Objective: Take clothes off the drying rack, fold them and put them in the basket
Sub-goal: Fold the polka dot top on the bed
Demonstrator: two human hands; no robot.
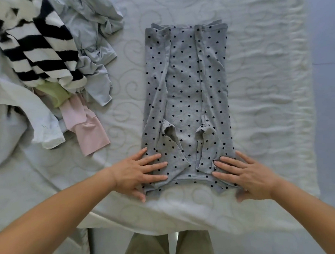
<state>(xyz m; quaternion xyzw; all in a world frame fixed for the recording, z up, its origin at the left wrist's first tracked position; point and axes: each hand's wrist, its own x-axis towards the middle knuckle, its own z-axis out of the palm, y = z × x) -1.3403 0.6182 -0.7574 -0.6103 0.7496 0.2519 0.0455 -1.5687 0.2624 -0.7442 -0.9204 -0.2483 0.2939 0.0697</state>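
Mid-fold — polka-dot top (186, 93), sides folded in; left hand (141, 173) and right hand (246, 177) press its 6 o'clock end, fingers straight, gripping nothing. Next, probably: fold toward 12 o'clock.

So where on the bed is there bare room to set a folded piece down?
Bare quilted white bedspread lies right of the grey polka-dot top; a narrower strip runs between it and the heap of unfolded clothes crowding the left.
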